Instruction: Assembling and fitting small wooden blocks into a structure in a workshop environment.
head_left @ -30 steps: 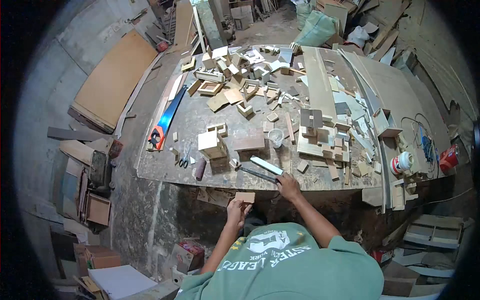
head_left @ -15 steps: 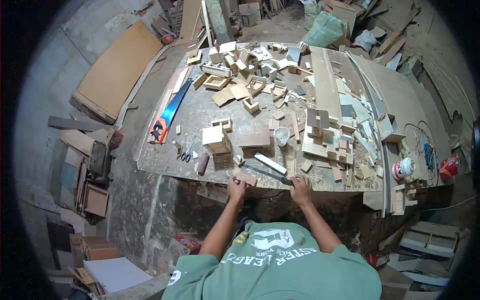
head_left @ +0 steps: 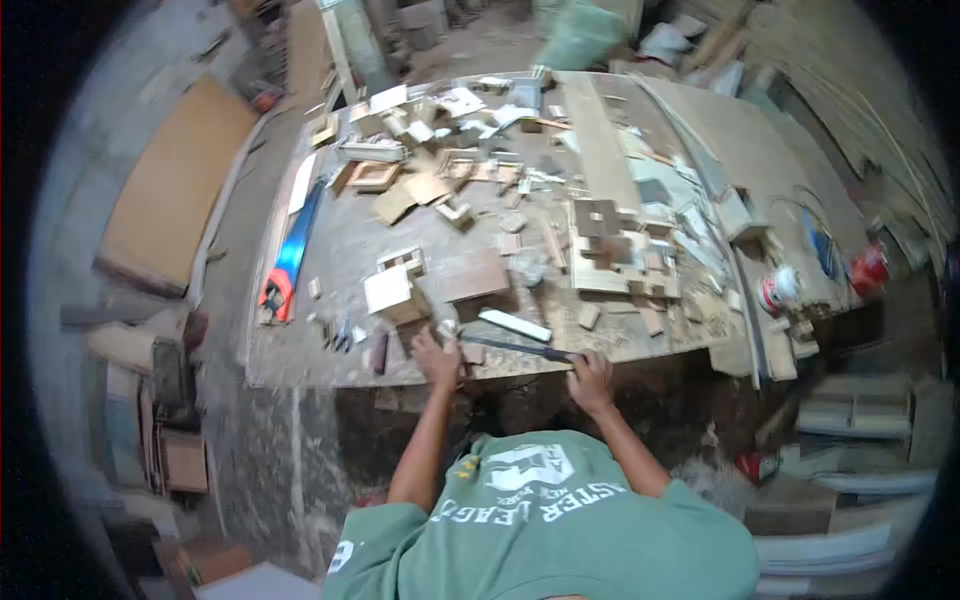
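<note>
Just below the frame's centre, your right grip (head_left: 591, 384) closes round one end of the long thin dark tool (head_left: 508, 347), blur hides whether your left grip (head_left: 437, 361) holds the small flat reddish-brown wooden piece (head_left: 474, 354) beside it, and that piece seems unattached.

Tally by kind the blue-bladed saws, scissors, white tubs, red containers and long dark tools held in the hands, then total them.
Blue-bladed saw: 1
Scissors: 1
White tub: 1
Red container: 1
Long dark tool, in the right hand: 1
Total: 5
</note>
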The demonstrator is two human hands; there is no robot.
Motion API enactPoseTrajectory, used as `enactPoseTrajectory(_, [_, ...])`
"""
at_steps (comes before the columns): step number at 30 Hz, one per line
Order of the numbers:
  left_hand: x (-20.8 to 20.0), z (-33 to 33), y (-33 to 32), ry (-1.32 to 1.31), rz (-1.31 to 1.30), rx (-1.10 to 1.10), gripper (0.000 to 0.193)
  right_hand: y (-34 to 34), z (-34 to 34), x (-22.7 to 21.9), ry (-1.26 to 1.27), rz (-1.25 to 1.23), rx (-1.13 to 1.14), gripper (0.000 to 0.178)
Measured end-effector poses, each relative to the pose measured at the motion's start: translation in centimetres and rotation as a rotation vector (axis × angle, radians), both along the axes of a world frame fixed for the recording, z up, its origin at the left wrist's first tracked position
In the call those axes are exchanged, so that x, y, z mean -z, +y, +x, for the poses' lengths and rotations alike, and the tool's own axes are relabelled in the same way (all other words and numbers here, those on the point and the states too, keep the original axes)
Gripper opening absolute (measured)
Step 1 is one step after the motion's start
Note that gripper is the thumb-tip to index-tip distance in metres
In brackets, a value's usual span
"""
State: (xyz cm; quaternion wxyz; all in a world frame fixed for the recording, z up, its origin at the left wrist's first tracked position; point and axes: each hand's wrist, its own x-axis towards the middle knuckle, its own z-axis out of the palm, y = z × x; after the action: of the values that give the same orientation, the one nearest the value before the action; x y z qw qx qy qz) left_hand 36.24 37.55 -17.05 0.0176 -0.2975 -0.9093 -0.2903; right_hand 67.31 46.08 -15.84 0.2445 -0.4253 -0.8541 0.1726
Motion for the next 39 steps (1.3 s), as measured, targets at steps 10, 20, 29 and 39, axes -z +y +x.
enactPoseTrajectory(10, [-1.0, -3.8, 2.0, 0.015, 0.245, 0.55, 0.031, -1.5, -5.0, -0.7, 0.028, 0.04, 0.092, 0.028])
enactPoseTrajectory(20, [-1.8, -8.3, -8.8, -0.674, 0.347, 0.458, 0.024, -3.8, -13.4, -4.6, 0.255, 0.033, -0.195, 0.029])
enactPoseTrajectory(29, [2.4, -23.5, -15.7, -0.293, 0.335, -0.116, 0.022, -4.5, -24.1, -6.0, 0.341, 0.057, -0.441, 0.028])
enactPoseTrajectory(39, [-2.9, -21.8, -8.9, -0.49, 0.362, 0.02, 0.03, -5.1, -24.3, -5.6, 0.347, 0.024, -0.361, 0.023])
